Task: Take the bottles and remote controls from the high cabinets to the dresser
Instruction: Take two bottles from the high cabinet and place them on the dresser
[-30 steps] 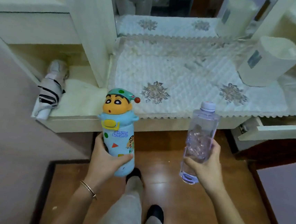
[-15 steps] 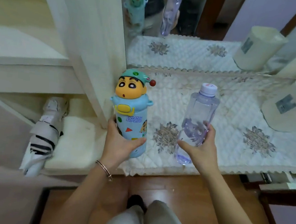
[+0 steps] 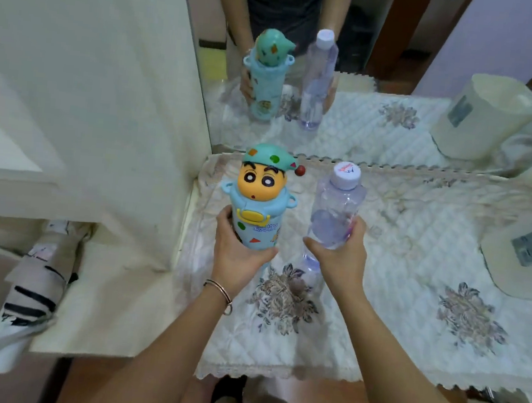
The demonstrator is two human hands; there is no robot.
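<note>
My left hand grips a light-blue cartoon bottle with a yellow face and green cap, upright over the left part of the dresser top. My right hand grips a clear plastic water bottle with a white cap, upright beside the cartoon bottle. Both bottles are over the quilted white cloth near the mirror, which reflects them. I cannot tell if their bases touch the cloth.
A cream container lies on the dresser's right side. A tall cream cabinet panel stands left of the dresser. A folded black-and-white striped umbrella lies on the low shelf at far left. Wooden floor is below.
I have stepped closer, and both hands have carried the bottles forward from above the floor to over the dresser cloth, near the mirror.
</note>
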